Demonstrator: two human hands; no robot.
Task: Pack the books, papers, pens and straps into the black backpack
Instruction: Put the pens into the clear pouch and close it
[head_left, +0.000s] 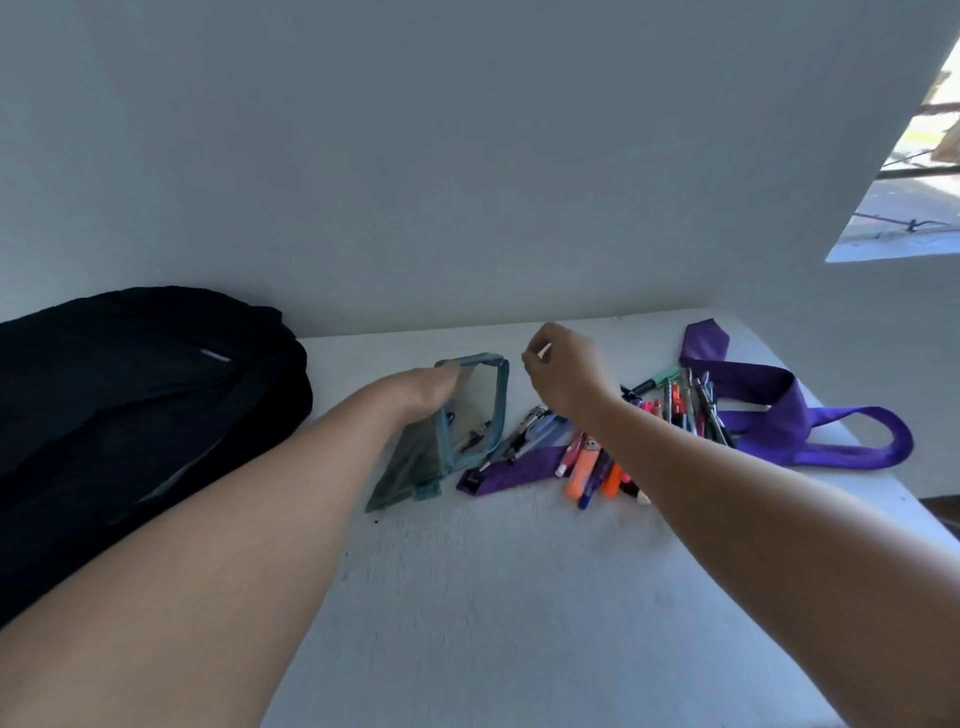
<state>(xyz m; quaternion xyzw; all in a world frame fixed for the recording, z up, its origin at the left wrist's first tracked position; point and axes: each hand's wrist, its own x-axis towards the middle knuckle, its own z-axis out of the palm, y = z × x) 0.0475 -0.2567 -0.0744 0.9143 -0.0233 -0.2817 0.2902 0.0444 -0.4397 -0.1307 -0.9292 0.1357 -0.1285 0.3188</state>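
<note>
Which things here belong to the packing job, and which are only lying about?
Belong to the job:
black backpack
pens and markers
purple strap
teal pouch, held open by the left hand
right hand, pinching a small white thing

Only lying about:
window opening

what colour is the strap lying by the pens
Purple: the strap beside the pens shows clearly in the head view.

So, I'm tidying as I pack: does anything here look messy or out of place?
Yes: the pens lie in a loose, crisscrossed heap on the table, tangled over the purple strap. The pouch is held open by the left hand.
</note>
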